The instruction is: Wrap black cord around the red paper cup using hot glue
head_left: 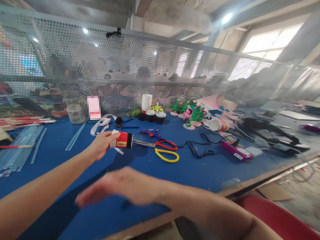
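Left hand [103, 144] grips one red-and-white paper cup [122, 139], held sideways over a blue worktop [190, 176]. Right hand [122, 185], blurred, is loose, fingers outstretched, nearer the viewer. Right of the left hand: one pair of scissors [158, 144], one glue gun [153, 133]; farther off, two small buckets [160, 117].

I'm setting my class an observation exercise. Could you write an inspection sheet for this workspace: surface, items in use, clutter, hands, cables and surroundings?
Surface: blue tabletop, with dark shadows toward the front.
Items in use: red-and-white cup with a black end, held sideways; scissors and blue glue gun lie to its right.
Clutter: clear strips at left; green craft pieces toward the back.
Hands: left hand grips the cup; right hand is blurred, open, with nothing visible in it.
Cables: black cable in loose bends near a purple box.
Surroundings: perforated screen behind; red seat lower right.
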`<state>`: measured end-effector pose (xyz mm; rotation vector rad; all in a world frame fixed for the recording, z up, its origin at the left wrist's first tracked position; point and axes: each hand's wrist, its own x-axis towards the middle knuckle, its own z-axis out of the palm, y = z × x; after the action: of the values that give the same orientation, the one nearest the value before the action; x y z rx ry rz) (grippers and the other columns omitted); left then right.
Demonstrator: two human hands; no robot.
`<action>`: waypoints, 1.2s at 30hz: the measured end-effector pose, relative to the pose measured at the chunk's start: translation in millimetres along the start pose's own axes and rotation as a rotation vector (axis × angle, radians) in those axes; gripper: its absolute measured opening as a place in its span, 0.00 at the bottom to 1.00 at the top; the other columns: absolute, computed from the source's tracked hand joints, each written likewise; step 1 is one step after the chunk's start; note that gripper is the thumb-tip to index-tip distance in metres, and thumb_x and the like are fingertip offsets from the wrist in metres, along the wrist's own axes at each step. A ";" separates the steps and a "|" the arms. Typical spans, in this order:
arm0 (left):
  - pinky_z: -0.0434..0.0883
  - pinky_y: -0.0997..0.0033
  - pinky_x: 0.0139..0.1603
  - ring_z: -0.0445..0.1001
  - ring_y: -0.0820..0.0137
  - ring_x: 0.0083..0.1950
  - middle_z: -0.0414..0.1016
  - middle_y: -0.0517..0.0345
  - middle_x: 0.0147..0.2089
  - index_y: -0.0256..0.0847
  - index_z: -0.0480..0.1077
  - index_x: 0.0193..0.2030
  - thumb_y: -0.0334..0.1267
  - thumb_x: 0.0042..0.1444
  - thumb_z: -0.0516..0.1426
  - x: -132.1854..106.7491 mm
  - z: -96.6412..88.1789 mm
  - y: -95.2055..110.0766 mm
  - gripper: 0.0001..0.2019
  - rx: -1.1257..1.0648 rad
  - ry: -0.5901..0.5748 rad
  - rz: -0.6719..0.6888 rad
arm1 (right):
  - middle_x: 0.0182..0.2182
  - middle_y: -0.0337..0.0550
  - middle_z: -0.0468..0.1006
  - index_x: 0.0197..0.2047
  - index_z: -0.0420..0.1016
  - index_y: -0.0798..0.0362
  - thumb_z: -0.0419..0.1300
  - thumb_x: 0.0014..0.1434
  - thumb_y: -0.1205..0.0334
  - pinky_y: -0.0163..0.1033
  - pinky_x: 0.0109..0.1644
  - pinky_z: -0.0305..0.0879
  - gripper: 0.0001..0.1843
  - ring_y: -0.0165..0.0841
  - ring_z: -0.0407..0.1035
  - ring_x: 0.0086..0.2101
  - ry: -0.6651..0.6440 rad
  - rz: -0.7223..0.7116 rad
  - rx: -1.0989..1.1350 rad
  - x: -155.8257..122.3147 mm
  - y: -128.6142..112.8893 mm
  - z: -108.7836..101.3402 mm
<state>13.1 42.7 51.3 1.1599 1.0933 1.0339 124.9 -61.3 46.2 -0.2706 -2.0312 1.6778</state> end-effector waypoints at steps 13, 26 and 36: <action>0.68 0.74 0.27 0.72 0.72 0.24 0.75 0.55 0.23 0.32 0.71 0.27 0.31 0.39 0.59 -1.6 3.3 -36.2 0.06 -0.089 -0.060 -0.070 | 0.46 0.48 0.70 0.40 0.69 0.56 0.36 0.58 0.46 0.44 0.54 0.53 0.28 0.34 0.63 0.47 0.590 -0.113 0.647 -24.4 0.7 -65.7; 0.65 0.77 0.25 0.69 0.75 0.22 0.74 0.57 0.21 0.32 0.73 0.27 0.36 0.40 0.61 -6.6 1.8 -37.0 0.09 -0.072 -0.065 -0.091 | 0.14 0.33 0.71 0.22 0.64 0.56 0.61 0.44 0.56 0.30 0.20 0.61 0.13 0.24 0.66 0.15 0.761 0.193 0.239 -25.8 19.5 -66.8; 0.66 0.75 0.33 0.71 0.72 0.28 0.76 0.56 0.28 0.34 0.73 0.34 0.40 0.43 0.58 -10.6 -0.3 -38.1 0.12 0.047 -0.077 0.099 | 0.15 0.34 0.66 0.19 0.65 0.55 0.58 0.46 0.64 0.28 0.19 0.54 0.08 0.23 0.60 0.17 0.547 0.512 -0.416 -42.1 22.3 -89.8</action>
<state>12.9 28.0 14.6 1.2921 1.0130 1.0352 201.3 2.6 25.9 -1.3279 -1.9395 1.2086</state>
